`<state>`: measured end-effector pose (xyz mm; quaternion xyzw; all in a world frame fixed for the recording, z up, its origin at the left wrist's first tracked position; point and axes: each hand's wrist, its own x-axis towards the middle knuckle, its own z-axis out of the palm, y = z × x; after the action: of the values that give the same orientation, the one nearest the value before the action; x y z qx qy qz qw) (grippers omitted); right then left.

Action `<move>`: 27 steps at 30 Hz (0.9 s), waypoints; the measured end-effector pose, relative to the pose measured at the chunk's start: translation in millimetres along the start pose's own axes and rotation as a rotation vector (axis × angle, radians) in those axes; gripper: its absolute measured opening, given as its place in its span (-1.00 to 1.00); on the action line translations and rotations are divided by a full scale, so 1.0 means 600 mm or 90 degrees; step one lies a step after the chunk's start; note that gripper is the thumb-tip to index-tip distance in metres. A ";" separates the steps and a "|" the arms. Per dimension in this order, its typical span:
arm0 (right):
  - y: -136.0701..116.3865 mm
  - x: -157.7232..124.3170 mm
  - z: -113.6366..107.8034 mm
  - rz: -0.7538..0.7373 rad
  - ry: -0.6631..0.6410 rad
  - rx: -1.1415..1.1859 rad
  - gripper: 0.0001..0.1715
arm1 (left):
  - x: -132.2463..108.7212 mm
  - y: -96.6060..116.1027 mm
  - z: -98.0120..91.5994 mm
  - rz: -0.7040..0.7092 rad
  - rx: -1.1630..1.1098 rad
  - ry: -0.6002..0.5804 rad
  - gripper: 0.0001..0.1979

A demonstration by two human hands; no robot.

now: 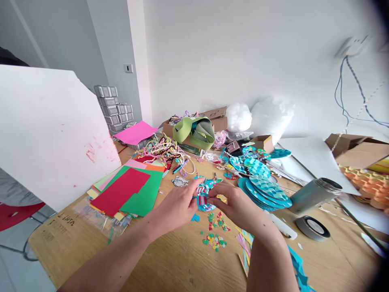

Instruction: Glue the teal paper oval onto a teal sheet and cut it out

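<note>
Near the middle of the table, a small blue paper cutout (204, 206) with red-and-white and pink striped bands lies between my two hands. My left hand (182, 198) is closed at its left edge, thumb and fingers together. From the right, my right hand (228, 195) pinches the striped band. Exactly how the fingertips grip is partly hidden. Just below are small red, green and yellow paper shapes (219, 221) and a pile of paper dots (215, 241). Beside my right hand is a stack of blue patterned paper discs (264, 192).
Coloured paper sheets (121, 192) lie at left beside a white board (54, 134). Behind are tangled cords (164, 148) and a green felt piece (194, 132). A grey metal bottle (316, 195), a tape roll (313, 228) and thin paper strips (243, 243) are at right.
</note>
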<state>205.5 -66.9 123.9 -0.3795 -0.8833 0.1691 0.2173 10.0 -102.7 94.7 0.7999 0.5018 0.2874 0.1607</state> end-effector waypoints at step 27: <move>0.111 -0.004 -0.011 0.303 0.474 0.049 -0.66 | 0.161 -0.149 0.043 -0.114 -0.166 -0.010 -0.83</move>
<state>250.1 -24.4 98.2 -0.5993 -0.6257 0.0987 0.4896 -5.3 24.3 54.4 0.7266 0.5283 0.3282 0.2920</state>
